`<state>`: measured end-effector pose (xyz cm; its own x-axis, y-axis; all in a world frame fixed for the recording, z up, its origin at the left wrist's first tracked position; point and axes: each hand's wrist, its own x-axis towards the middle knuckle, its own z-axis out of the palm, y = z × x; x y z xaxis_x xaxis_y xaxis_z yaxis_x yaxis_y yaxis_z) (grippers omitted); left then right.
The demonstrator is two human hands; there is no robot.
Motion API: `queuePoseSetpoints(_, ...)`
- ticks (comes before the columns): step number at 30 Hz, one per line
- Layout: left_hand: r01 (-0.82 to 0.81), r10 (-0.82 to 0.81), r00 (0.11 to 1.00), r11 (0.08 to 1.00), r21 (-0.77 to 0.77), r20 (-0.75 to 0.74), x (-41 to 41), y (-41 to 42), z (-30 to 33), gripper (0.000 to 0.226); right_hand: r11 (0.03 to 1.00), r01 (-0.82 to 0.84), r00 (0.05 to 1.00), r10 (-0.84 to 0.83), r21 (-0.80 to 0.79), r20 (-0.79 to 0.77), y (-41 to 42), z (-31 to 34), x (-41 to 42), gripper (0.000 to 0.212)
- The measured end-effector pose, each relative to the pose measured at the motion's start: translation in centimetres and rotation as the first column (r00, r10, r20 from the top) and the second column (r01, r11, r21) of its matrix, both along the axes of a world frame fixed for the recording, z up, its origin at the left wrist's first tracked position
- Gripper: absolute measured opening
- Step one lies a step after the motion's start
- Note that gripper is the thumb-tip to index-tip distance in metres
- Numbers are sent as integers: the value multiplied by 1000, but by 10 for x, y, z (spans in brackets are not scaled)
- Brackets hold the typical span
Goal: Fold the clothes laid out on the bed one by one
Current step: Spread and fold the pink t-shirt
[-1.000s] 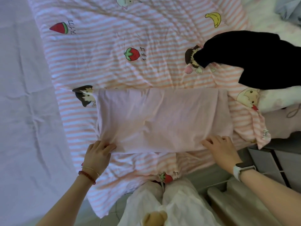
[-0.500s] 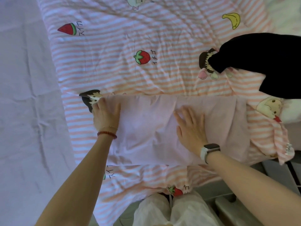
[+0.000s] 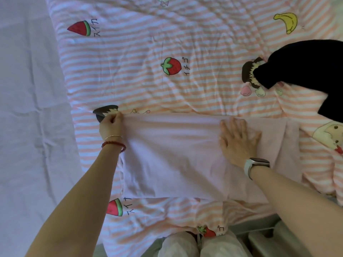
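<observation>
A head-worn camera looks down at a bed covered by a pink-and-white striped quilt [image 3: 204, 43] printed with fruit and cartoon figures. Across the near part of the quilt lies a pale pink garment [image 3: 172, 154], already folded into a long band that runs from left to right, its near edge close to the edge of the bed. The left hand [image 3: 111, 126] has its fingers curled around the far left corner of the garment, pinching the cloth there; the fabric between the two hands looks drawn taut along the far edge, probably so the fold line stays straight. The right hand [image 3: 239, 140] lies flat on the garment right of its middle, fingers straight and spread, holding nothing; it seems to be pressing the layers down to anchor them and smooth out creases while the left hand pulls. A smartwatch [image 3: 257, 166] sits on the right wrist, and beaded bracelets [image 3: 114, 144] circle the left. At the far right edge, well apart from the pink piece, a black garment [image 3: 306, 71] lies on the quilt, apparently waiting its turn. To the left of the quilt is a plain lavender sheet [image 3: 27, 108].
</observation>
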<state>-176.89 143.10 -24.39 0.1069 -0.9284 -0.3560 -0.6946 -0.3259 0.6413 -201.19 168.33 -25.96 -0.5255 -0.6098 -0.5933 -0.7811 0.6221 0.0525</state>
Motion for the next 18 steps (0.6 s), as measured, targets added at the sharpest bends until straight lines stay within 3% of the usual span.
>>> queuePoseSetpoints(3, 40, -34, 987, 998, -42, 154, -11, 9, 6, 26, 994, 104, 993, -102, 34, -63, 15, 5, -26, 53)
queuePoseSetpoints(5, 298, -215, 901, 938, -178, 376, -16, 25, 14, 33, 984, 177, 980, -174, 32, -97, 26, 12, -42, 52)
queuePoseSetpoints(8, 775, -545, 596, 584, -242, 590, -32, 66, 21, 44, 965, 260, 963, -259, 13, -73, 38, 23, -58, 52)
queuePoseSetpoints(10, 900, -688, 419, 403, -168, 592, -50, 100, 22, 52, 951, 299, 953, -302, -78, -26, 45, 30, -63, 52)
queuePoseSetpoints(12, 946, -769, 304, 315, -80, 563, -70, 133, 22, 59, 882, 375, 922, -388, -286, 12, 53, 35, -69, 50)
queuePoseSetpoints(14, 960, -813, 249, 278, -25, 526, -93, 161, 21, 61, 767, 459, 864, -502, -449, 26, 65, 39, -79, 45)
queuePoseSetpoints(18, 976, -860, 186, 218, 13, 475, -131, 200, 19, 64, 577, 630, 730, -668, -519, 144, 86, 41, -106, 29)
